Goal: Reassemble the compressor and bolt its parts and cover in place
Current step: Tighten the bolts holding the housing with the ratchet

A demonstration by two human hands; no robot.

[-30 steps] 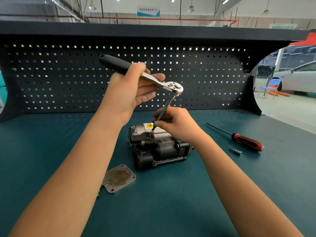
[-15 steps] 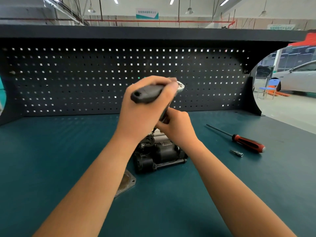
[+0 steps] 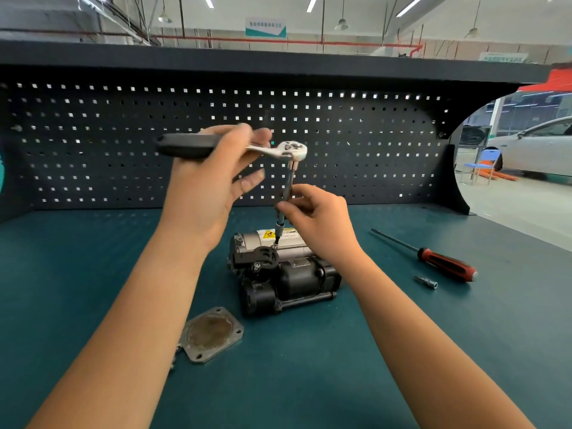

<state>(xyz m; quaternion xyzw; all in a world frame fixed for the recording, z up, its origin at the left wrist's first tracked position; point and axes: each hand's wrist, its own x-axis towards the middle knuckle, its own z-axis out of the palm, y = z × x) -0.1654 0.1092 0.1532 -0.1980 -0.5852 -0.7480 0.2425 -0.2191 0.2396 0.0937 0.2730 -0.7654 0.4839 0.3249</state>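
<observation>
Teal bench (image 3: 93, 274), black pegboard (image 3: 123, 156); left grip (image 3: 204, 187) round ratchet (image 3: 291, 150), right grip (image 3: 322, 224) pinching extension (image 3: 289, 181).

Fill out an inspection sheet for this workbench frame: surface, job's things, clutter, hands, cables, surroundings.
Surface: teal workbench, flat.
Job's things: compressor at centre; ratchet with extension bar reaching down to a fastener on its top; cover plate lying loose front-left of the compressor, not fitted.
Clutter: red-handled screwdriver and small bit on the right.
Hands: left hand grips the ratchet handle; right hand pinches the extension bar.
Cables: nothing seen.
Surroundings: black pegboard behind; white car and blue chair beyond, right.
</observation>
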